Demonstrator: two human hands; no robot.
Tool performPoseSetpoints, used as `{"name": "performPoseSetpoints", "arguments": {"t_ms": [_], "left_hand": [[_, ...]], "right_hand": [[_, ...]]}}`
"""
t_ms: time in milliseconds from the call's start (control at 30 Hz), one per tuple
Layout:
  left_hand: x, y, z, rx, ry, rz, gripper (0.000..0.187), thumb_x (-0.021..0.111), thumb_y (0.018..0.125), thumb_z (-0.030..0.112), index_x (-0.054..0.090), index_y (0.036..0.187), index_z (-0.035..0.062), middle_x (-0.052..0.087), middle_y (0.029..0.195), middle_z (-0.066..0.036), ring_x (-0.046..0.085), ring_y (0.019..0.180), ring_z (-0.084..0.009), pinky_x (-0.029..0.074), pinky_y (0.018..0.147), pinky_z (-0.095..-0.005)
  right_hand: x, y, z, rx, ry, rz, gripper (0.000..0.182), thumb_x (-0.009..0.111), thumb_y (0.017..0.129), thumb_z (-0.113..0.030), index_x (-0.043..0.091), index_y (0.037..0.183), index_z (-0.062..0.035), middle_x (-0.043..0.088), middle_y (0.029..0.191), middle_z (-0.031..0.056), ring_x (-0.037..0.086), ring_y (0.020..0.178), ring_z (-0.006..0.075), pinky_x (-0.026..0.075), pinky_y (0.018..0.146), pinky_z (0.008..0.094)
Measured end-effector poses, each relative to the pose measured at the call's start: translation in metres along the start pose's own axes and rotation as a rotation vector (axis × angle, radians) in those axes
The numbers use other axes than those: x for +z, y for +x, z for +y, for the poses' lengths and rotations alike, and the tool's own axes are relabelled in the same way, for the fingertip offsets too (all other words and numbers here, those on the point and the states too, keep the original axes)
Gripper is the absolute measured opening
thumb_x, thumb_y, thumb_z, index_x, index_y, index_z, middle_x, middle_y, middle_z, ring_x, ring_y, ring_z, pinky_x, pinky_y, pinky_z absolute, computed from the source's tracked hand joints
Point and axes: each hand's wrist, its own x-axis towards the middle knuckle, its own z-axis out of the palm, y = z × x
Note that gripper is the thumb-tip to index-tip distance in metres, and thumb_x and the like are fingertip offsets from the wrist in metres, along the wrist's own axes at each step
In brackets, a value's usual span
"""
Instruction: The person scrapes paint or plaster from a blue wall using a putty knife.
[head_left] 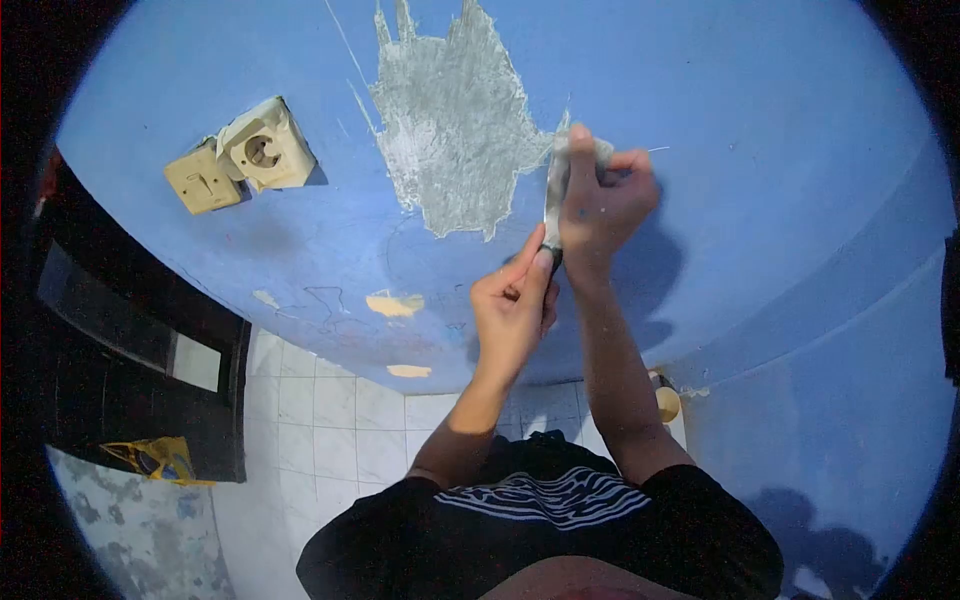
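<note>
Wall (780,150): mid-blue, paler toward the top, greyer low at right; thin dark scribbled lines low down. Rough patch (455,130): grey, streaked and blotched whitish, pale ragged border. Smaller spots (395,304): creamy yellow. Tool blade (553,200): silvery grey; handle (552,260): black. Socket (262,150) and switch (203,183): aged cream, darker tan in the socket's round recess. Floor tiles (330,430): white, faint grey marbling, thin darker grid. Shirt (390,530): black, with wavy white line print (550,500). Bag (160,458): orange-yellow with dark blue areas. Surface (140,520) below it: pale, mottled grey. Door (80,385): near-black.
</note>
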Motion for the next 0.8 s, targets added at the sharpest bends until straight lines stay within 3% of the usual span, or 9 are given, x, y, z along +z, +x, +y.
{"name": "performPoseSetpoints", "arguments": {"t_ms": [233,333,400,600,633,700,733,800], "left_hand": [[0.006,-0.006,-0.001,0.023,-0.019,0.024,0.036,0.058,0.099,0.011,0.057,0.134,0.0032,0.05,0.059,0.005,0.041,0.047,-0.002,0.033,0.041,-0.0194],[-0.008,-0.011,-0.012,0.07,0.013,0.032,0.035,0.059,0.098,0.008,0.058,0.133,0.0027,0.052,0.06,0.004,0.042,0.046,-0.0021,0.033,0.042,-0.0193],[-0.013,-0.012,-0.013,0.1,0.003,0.036,0.035,0.059,0.097,0.007,0.059,0.132,0.0024,0.053,0.06,0.003,0.042,0.046,-0.0021,0.034,0.042,-0.0192],[-0.021,-0.018,-0.002,0.116,0.121,0.072,0.032,0.06,0.096,0.006,0.062,0.128,0.0022,0.057,0.061,0.002,0.044,0.047,-0.0023,0.035,0.043,-0.0186],[-0.022,-0.018,-0.002,0.107,0.123,0.075,0.032,0.06,0.096,0.006,0.063,0.127,0.0023,0.057,0.061,0.002,0.045,0.048,-0.0021,0.035,0.044,-0.0184],[-0.018,-0.016,0.0,0.094,0.121,0.078,0.032,0.06,0.095,0.006,0.063,0.127,0.0023,0.056,0.061,0.003,0.045,0.049,-0.002,0.035,0.045,-0.0181],[-0.013,-0.012,0.004,0.14,0.145,0.069,0.032,0.06,0.095,0.006,0.063,0.127,0.0021,0.056,0.062,0.003,0.045,0.049,-0.0017,0.035,0.045,-0.0178],[-0.012,-0.009,0.004,0.192,0.173,0.06,0.032,0.06,0.095,0.006,0.063,0.127,0.0019,0.056,0.062,0.004,0.045,0.05,-0.0015,0.035,0.045,-0.0175]], "right_hand": [[-0.008,0.002,-0.004,0.073,-0.138,-0.085,0.044,0.079,0.083,-0.024,0.043,0.064,-0.0072,0.049,0.055,-0.0033,0.043,0.051,0.0028,0.034,0.044,0.0231],[-0.007,-0.018,0.006,0.083,0.105,-0.076,0.04,0.077,0.085,-0.022,0.044,0.067,-0.007,0.05,0.055,-0.0035,0.042,0.05,0.0025,0.031,0.044,0.0215],[-0.009,-0.027,0.008,0.224,0.234,-0.1,0.036,0.075,0.087,-0.021,0.046,0.071,-0.0068,0.049,0.057,-0.0042,0.039,0.05,0.0019,0.027,0.044,0.0217],[-0.022,-0.042,-0.005,0.319,0.162,-0.189,0.034,0.074,0.089,-0.02,0.046,0.073,-0.0073,0.046,0.059,-0.0058,0.037,0.051,0.0014,0.022,0.044,0.0224],[-0.019,-0.04,0.0,0.319,0.159,-0.188,0.034,0.074,0.089,-0.02,0.046,0.073,-0.0073,0.046,0.059,-0.0058,0.037,0.051,0.0014,0.022,0.044,0.0224],[-0.01,-0.034,0.009,0.054,0.014,-0.112,0.035,0.073,0.089,-0.02,0.046,0.072,-0.0078,0.044,0.059,-0.0062,0.036,0.052,0.0012,0.022,0.045,0.0215],[-0.011,-0.031,0.005,0.054,0.01,-0.116,0.035,0.073,0.089,-0.02,0.046,0.072,-0.0078,0.044,0.059,-0.0062,0.036,0.052,0.0012,0.022,0.045,0.0215],[-0.008,-0.024,-0.007,0.254,0.182,-0.128,0.035,0.073,0.09,-0.02,0.045,0.071,-0.0075,0.044,0.059,-0.0062,0.036,0.054,0.0016,0.024,0.046,0.0222]]}}
